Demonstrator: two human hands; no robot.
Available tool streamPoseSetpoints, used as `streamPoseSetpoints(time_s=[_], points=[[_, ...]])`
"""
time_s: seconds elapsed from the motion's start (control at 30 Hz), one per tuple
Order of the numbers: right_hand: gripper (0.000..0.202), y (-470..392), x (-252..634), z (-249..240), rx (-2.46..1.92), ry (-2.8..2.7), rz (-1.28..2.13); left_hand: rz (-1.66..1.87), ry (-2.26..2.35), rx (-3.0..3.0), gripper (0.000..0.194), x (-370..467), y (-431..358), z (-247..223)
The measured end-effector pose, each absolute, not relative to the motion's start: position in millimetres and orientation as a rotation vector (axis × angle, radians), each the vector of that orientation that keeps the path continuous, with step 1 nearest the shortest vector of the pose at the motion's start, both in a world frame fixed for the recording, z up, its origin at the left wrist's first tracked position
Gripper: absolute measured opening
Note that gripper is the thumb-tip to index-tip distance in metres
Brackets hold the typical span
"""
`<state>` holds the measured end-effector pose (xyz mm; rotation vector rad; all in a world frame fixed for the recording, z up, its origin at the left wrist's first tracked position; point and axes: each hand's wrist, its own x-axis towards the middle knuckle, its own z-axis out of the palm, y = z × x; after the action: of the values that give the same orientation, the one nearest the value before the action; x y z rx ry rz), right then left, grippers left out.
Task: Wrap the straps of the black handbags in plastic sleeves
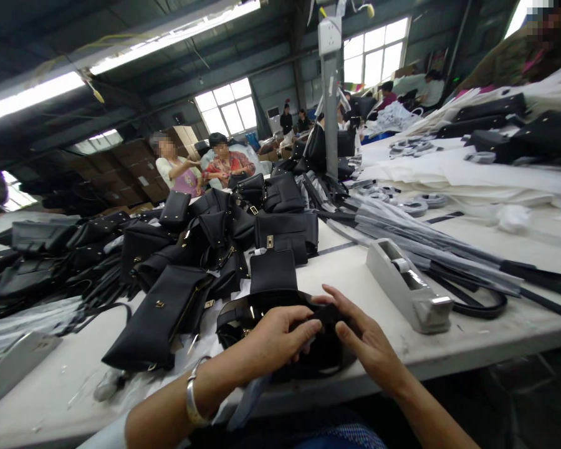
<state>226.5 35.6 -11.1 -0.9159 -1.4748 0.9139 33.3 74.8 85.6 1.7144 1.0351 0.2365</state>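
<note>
A black handbag [273,272] lies at the table's front edge, its flap raised away from me and its mouth open. My left hand [283,333] reaches over the bag, thumb and fingers closed on black material at its right end. Beside that same end is my right hand [367,337], with thumb and fingers apart around the black edge; whether it presses on it I cannot tell. The inside of the bag is dark and partly hidden by my hands. Left of it lies another black bag [161,318] with a gold-coloured clasp.
A grey tape dispenser [409,290] stands right of my hands. Plastic-wrapped straps [430,249] stretch across the right side. Black bags [215,218] are heaped behind and left. A metal post [330,118] rises from the table [346,277]. Co-workers [227,162] are across it.
</note>
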Motion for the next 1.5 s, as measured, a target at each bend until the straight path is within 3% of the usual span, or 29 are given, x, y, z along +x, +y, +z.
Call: streamPoseSetpoints(time_s=[0.2,0.33,0.6,0.77,0.93,1.13,1.27,1.5], points=[[0.038,47,256,-1,-1.024,-1.586,0.968,0.231,1.025,1.661,0.033,32,87,87],[0.028,53,260,15,-0.975,-1.705,0.995,0.184,1.07,1.74,0.045,33,88,92],[0.018,33,244,9,-1.051,-1.711,0.593,0.031,1.154,1.763,0.042,39,85,108],[0.018,24,234,2,-1.081,-1.684,0.528,-0.023,1.144,1.822,0.041,45,87,123],[0.019,14,228,5,-1.129,-1.61,0.627,-0.113,1.156,1.795,0.037,50,87,131],[0.028,-4,214,-5,-1.001,-1.408,1.032,-0.178,1.134,1.782,0.038,51,79,138],[0.026,-12,202,-13,-1.043,-1.301,1.013,-0.3,1.183,1.824,0.035,49,68,138],[0.024,-14,188,-16,-1.024,-1.343,0.707,-0.429,1.243,2.517,0.033,57,46,148]])
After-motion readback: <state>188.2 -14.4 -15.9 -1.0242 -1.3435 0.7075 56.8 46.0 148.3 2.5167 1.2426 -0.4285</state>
